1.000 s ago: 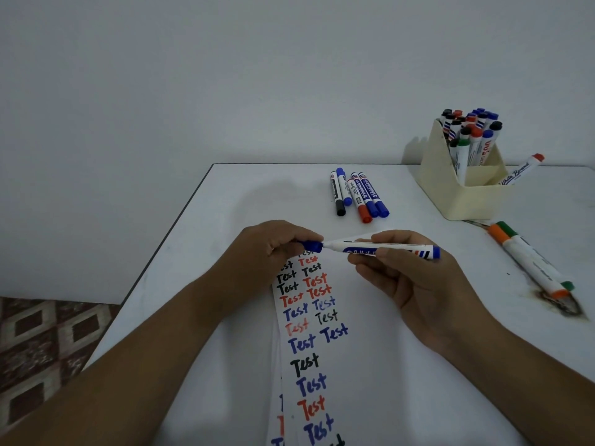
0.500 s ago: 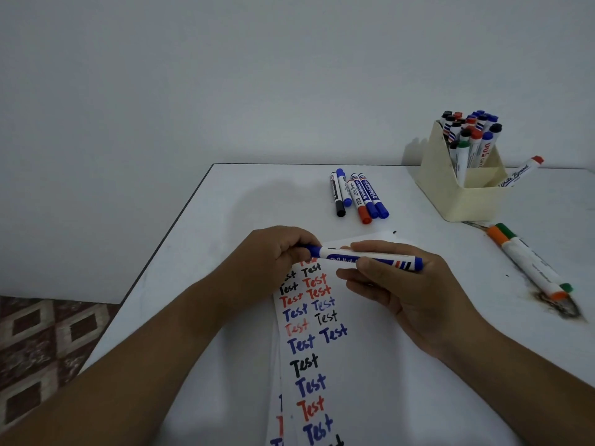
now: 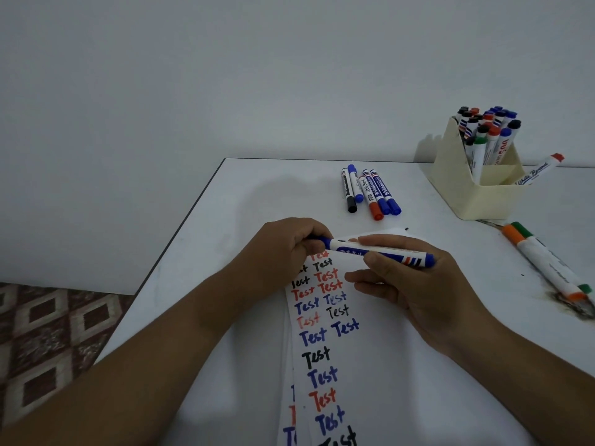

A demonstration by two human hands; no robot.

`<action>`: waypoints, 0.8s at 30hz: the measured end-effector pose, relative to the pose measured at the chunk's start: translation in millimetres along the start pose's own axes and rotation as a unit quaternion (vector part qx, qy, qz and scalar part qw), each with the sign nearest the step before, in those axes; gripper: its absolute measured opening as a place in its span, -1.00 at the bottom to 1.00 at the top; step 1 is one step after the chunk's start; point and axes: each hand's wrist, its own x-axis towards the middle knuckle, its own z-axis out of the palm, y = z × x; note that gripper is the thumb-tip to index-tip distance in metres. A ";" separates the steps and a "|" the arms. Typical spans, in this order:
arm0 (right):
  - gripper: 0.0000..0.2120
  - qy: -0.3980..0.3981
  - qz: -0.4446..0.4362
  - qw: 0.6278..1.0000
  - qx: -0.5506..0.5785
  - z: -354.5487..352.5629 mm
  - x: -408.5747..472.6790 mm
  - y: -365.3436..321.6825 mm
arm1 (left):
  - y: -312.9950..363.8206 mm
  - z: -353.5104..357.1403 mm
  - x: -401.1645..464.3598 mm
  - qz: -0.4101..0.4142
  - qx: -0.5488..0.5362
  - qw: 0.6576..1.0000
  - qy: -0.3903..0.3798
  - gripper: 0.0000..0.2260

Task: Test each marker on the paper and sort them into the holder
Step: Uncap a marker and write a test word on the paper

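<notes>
A blue marker (image 3: 380, 252) lies level between both hands above the paper (image 3: 363, 355), which carries rows of "Test" in black, red and blue. My left hand (image 3: 283, 252) grips its blue cap end. My right hand (image 3: 415, 278) holds the white barrel with thumb and fingers curled round it. The cream holder (image 3: 463, 191) stands at the back right, full of several markers. Several more markers (image 3: 370, 193) lie side by side on the table behind my hands.
One red-capped marker (image 3: 537, 170) leans beside the holder. An orange marker and a green marker (image 3: 547, 262) lie at the right, by a dark stain (image 3: 573, 304). The table's left edge (image 3: 180, 226) drops to a patterned floor.
Both hands have brought the blue marker slightly lower and closer to me over the paper. The left hand's fingers have closed further round the cap end.
</notes>
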 end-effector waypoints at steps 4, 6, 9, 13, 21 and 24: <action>-0.82 0.011 0.016 1.000 0.007 -0.7 5.2 1.6 | -5.3 -1.3 -0.8 0.013 0.036 0.999 -0.039 -0.77; -0.77 0.015 0.027 0.999 0.042 -3.2 6.7 1.1 | -6.8 -2.2 -2.0 0.003 -0.004 0.999 -0.040 -0.69; -0.70 0.046 0.046 0.991 0.115 -6.3 8.5 0.9 | -18.9 -2.5 1.6 -0.042 -0.034 0.998 0.019 -0.60; -0.74 0.068 0.050 0.981 0.173 -4.8 12.0 0.8 | -22.7 2.5 6.3 -0.114 0.141 0.982 -0.060 -0.47; -0.78 0.055 -0.031 0.998 -0.001 -14.6 32.6 -44.7 | -31.5 7.2 7.8 -0.096 0.164 0.979 -0.075 -0.45; -0.76 0.065 -0.096 0.988 -0.101 -30.7 46.1 -74.4 | -37.9 9.2 9.8 -0.108 0.140 0.982 -0.067 -0.45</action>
